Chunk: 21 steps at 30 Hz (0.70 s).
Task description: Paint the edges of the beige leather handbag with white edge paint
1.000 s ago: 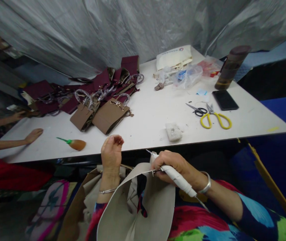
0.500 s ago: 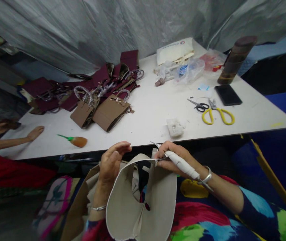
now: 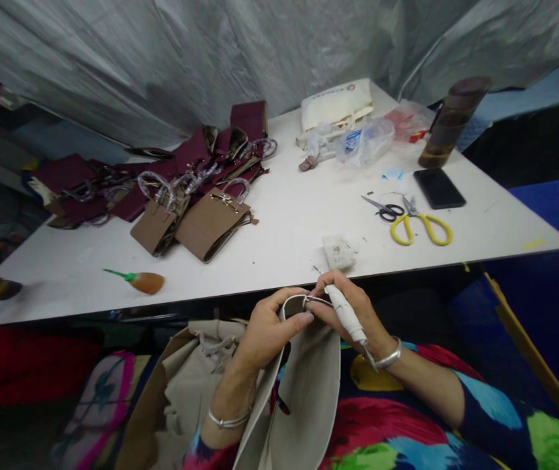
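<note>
Wrinkled sheeting (image 3: 240,59) hangs behind our white table (image 3: 289,222). Below its near edge sits our curved beige piece (image 3: 316,391): our left hand (image 3: 267,329), off its rim a moment ago, now pinches it, while our right hand (image 3: 362,307) clasps a white-wrapped tool (image 3: 345,314) alongside. Beyond lie a crumpled packet (image 3: 338,252), yellow-handled scissors (image 3: 408,228) and a cream bag (image 3: 335,108), whose small print we cannot read.
</note>
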{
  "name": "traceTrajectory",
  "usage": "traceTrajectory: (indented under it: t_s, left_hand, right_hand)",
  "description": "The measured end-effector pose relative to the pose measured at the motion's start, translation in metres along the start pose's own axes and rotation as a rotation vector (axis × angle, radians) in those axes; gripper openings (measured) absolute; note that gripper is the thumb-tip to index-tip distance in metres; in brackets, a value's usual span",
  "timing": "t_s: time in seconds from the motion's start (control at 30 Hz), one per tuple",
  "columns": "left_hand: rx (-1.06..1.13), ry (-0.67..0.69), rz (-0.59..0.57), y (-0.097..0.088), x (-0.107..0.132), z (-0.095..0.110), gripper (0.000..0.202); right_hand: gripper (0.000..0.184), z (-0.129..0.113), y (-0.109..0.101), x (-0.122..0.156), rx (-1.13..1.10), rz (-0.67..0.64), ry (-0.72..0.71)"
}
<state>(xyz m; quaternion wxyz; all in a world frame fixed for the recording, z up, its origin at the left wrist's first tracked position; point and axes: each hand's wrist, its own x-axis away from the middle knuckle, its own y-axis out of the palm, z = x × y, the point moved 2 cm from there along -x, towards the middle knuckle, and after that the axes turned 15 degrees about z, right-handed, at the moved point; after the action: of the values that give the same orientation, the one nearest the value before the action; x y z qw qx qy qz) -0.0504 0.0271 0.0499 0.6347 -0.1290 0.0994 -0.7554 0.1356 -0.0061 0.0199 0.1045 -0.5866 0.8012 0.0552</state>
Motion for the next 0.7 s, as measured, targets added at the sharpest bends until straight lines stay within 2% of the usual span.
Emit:
traceTrajectory:
  t_s: [0.1, 0.3, 0.37, 0.43, 0.5, 0.57, 0.63, 0.7]
  left_hand:
    - [0.012, -0.036, 0.123, 0.008, 0.001, -0.006, 0.024]
    - [0.135, -0.082, 0.154, 0.014, -0.001, -0.018, 0.018]
    - [0.205, -0.075, 0.185, 0.013, 0.002, -0.022, 0.016]
    - [0.288, -0.065, 0.237, 0.003, 0.006, -0.025, 0.015]
    - [0.394, -0.053, 0.331, -0.020, 0.011, -0.026, 0.017]
    - [0.520, -0.036, 0.454, -0.057, 0.015, -0.025, 0.020]
    - [0.570, 0.031, 0.474, -0.099, 0.015, -0.021, 0.027]
    - [0.588, 0.014, 0.480, -0.139, 0.012, -0.016, 0.029]
  right_hand:
    - [0.021, 0.003, 0.000, 0.001, -0.015, 0.012, 0.025]
    - [0.028, 0.006, 0.002, 0.002, -0.079, -0.005, 0.070]
    - [0.028, 0.004, 0.003, 0.003, -0.115, 0.003, 0.088]
    - [0.027, 0.000, 0.001, 0.004, -0.132, 0.037, 0.101]
    - [0.027, -0.001, -0.008, 0.005, -0.126, 0.094, 0.105]
    - [0.028, 0.003, -0.021, 0.004, -0.146, 0.145, 0.108]
    - [0.032, 0.011, -0.036, 0.003, -0.190, 0.181, 0.112]
    - [0.039, 0.021, -0.051, -0.001, -0.175, 0.218, 0.123]
